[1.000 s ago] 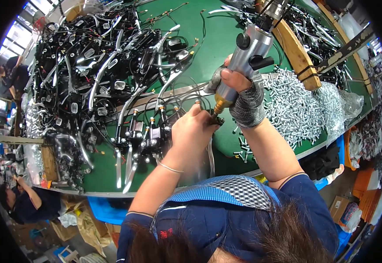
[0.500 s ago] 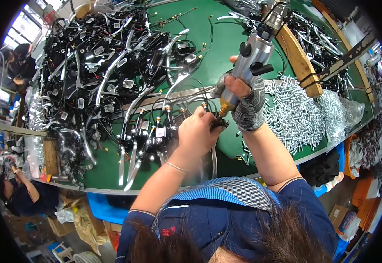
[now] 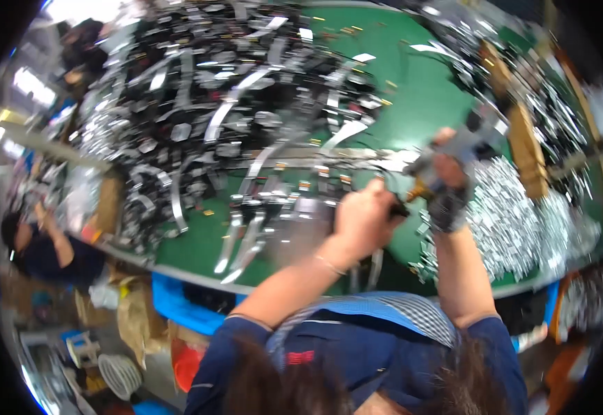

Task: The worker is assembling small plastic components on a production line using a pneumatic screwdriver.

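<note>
My right hand, in a grey glove with bare fingertips, is wrapped round a silver pneumatic hand tool with a brass-coloured nose. The nose points down and left at a small black piece of a brake lever, and motion blur hides whether they touch. My left hand pinches that lever from the left, covering most of it. Left of this hand, several silver-and-black brake levers with wires lie in a row on the green table.
A big heap of brake levers covers the table's left and far side. Small silver metal cylinders are piled right of my right hand, beside a wooden bar and clear plastic. Another person sits at far left.
The whole view has shifted and blurred, with the table's contents now further right in it. Both hands keep their grips. The tool now leans further to the right.
</note>
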{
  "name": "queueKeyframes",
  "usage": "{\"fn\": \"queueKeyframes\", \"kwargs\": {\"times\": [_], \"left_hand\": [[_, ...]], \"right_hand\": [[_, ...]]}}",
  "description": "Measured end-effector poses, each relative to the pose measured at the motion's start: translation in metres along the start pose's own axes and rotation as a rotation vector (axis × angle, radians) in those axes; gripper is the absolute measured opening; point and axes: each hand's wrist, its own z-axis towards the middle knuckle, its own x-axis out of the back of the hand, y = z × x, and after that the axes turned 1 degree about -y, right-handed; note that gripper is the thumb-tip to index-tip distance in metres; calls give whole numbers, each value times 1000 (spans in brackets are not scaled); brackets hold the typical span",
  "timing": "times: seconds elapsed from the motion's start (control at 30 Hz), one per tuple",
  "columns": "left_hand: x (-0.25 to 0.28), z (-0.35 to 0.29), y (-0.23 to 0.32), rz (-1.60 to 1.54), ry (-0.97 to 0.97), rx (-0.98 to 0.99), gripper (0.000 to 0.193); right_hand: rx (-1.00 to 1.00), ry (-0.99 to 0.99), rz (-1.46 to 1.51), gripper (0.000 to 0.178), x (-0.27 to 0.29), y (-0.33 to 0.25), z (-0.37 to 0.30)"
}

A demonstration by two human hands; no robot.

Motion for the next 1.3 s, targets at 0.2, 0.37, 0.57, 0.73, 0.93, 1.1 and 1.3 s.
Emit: {"fn": "queueKeyframes", "kwargs": {"times": [0.2,0.37,0.57,0.73,0.93,1.1,1.3], "left_hand": [[-4,-11,14,-29,-30,41,29],[-3,-18,13,-44,2,37,27],[-4,-15,9,-15,-25,31,29],[-5,-14,6,-31,-8,-45,29],[-2,-17,7,-34,79,-65,29],[-1,-18,8,-51,29,-78,31],[-6,-18,7,-108,23,-103,28]], "right_hand": [[-9,21,17,44,17,-1,-13],[21,-134,28,39,-3,-10,-14],[31,-131,-77,48,-11,-10,-8],[110,-91,-168,58,-29,-10,-11],[76,-75,-162,62,-33,-14,-9],[97,-54,-191,58,-26,-10,-6],[90,-172,-194,53,-41,-14,-2]]}}
